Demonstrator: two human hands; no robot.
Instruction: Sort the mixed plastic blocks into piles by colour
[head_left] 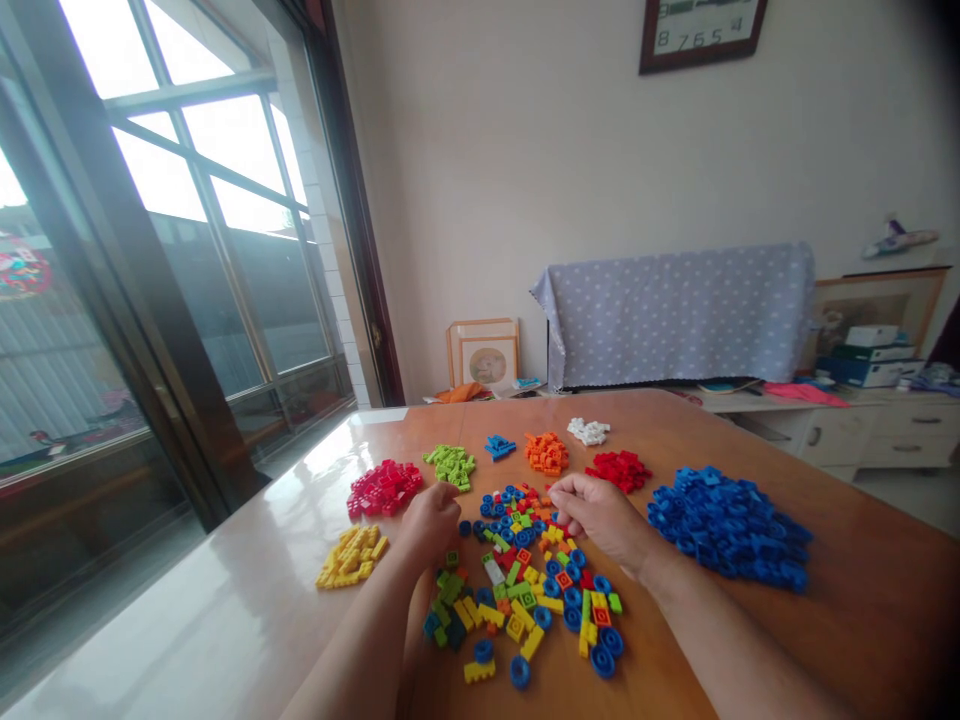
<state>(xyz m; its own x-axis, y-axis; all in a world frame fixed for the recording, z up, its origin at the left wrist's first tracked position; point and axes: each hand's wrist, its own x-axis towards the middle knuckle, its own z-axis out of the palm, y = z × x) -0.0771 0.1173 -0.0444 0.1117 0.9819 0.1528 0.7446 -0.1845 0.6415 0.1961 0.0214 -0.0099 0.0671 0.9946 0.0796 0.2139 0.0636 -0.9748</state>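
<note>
My left hand [433,520] is at the left side of a mixed pile of toy bricks [523,580], just below the lime green bricks [451,466]. Its fingers are curled closed, and what they hold, if anything, is hidden. Over the pile's right side, my right hand [596,508] has thumb and fingers drawn together; I cannot make out anything in them. Blue wheel-like rings [520,671] lie among the pile's yellow, green, orange and red bricks. Nearest beyond the right hand is a heap of red bricks [618,471].
Sorted heaps ring the mixed pile on the wooden table [315,660]: pinkish-red bricks [385,488], yellow bricks [351,557], small blue pieces [499,447], orange bricks [546,453], white pieces [589,431] and a large blue heap [727,525]. A cloth-covered object [675,315] stands behind.
</note>
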